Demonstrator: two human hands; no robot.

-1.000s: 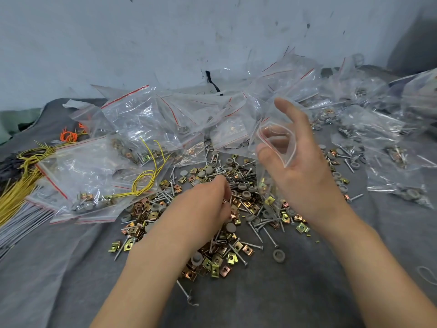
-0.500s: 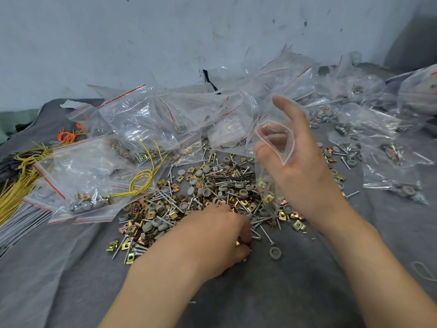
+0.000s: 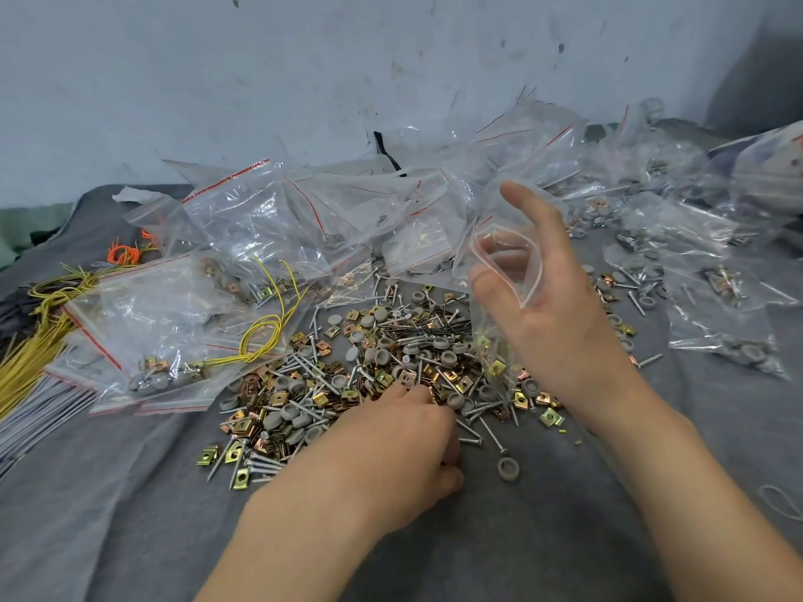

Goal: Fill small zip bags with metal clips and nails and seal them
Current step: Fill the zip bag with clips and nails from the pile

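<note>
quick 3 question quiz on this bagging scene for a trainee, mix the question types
1. True or false: the zip bag in the right hand is sealed.
2. Which hand is down in the pile of hardware? A) left B) right C) both
3. Fill in: the yellow wires lie to the ___ of the pile.

Key
1. False: its mouth is held open.
2. A: the left hand is closed over pieces at the pile's near edge.
3. Left.
</note>
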